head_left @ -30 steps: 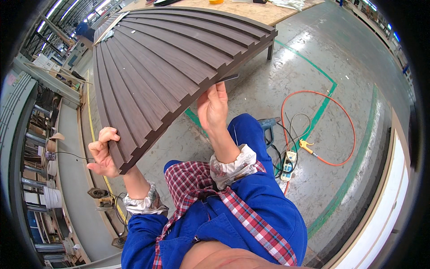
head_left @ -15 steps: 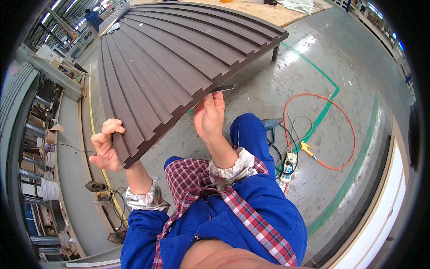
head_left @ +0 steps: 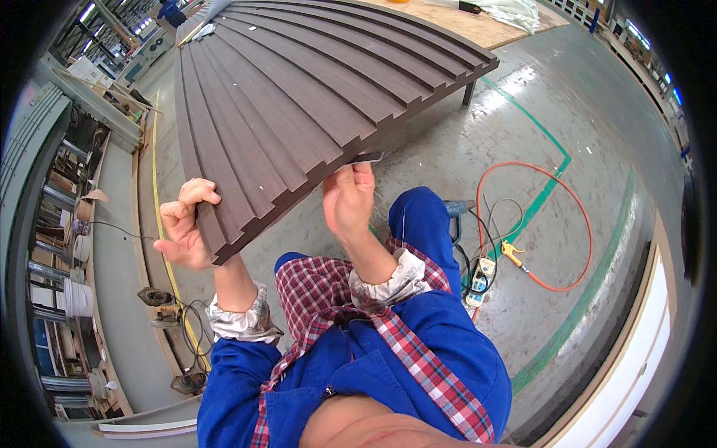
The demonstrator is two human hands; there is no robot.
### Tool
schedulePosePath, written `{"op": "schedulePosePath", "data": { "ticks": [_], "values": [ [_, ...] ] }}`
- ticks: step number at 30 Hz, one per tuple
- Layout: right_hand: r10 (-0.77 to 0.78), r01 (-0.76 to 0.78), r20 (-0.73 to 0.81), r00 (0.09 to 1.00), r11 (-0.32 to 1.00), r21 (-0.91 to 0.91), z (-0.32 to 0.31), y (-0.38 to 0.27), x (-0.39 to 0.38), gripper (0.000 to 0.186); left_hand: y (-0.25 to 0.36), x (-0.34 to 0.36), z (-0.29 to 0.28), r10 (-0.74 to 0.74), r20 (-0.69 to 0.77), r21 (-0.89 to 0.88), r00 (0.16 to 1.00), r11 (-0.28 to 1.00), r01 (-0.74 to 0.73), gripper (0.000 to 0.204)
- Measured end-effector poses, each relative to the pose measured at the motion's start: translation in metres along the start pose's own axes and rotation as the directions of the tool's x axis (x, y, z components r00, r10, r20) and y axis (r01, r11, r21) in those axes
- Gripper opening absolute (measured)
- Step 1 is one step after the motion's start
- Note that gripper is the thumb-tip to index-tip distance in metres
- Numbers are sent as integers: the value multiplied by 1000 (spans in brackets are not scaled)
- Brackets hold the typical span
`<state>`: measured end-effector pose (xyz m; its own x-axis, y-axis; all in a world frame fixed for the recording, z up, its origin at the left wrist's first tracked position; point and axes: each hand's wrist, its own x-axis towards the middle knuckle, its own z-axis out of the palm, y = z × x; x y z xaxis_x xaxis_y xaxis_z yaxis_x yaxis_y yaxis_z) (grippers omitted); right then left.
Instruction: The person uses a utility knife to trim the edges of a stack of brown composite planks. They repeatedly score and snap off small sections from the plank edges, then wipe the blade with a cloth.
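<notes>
A long dark brown ribbed panel slopes away from me, its stepped end edge facing my body. My left hand is closed round the panel's near left corner, fingertips on the top face and thumb spread outward. Under the stepped edge, near its middle, my right hand is raised palm toward me. Its fingers pinch a thin, flat dark blade that sticks out to the right beside the panel's lower edge. Part of the blade and the fingertips are hidden behind the panel edge.
On the floor at right lie an orange air hose, a yellow air gun, a power strip and a corded power tool. A wooden board bears a white cloth. Far left, a person stands behind the panel.
The whole view has shifted a little, and the panel sits slightly higher and farther right in it. My right hand and the blade sit slightly lower against the edge. Both hands keep their holds.
</notes>
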<state>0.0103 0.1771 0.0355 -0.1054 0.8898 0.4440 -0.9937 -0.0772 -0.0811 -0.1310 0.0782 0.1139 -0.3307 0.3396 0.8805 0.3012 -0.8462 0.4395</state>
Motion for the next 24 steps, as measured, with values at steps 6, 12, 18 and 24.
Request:
{"op": "schedulePosePath", "data": {
  "ticks": [6,12,18,24],
  "values": [
    [-50,50,4,999,997,-63,10,20,-24,16,-1,1,2,0,4,17,1000,1000,0,59],
    [6,-2,13,1000,968,-250,7,30,-43,12,1,1,7,-11,-13,82,1000,997,12,58],
    [-108,125,66,992,917,-380,18,36,-53,9,1,0,0,13,46,112,999,994,-18,56],
    [-48,71,75,996,933,-352,2,40,-56,12,7,4,-1,-82,150,133,985,989,63,52]
  ]
}}
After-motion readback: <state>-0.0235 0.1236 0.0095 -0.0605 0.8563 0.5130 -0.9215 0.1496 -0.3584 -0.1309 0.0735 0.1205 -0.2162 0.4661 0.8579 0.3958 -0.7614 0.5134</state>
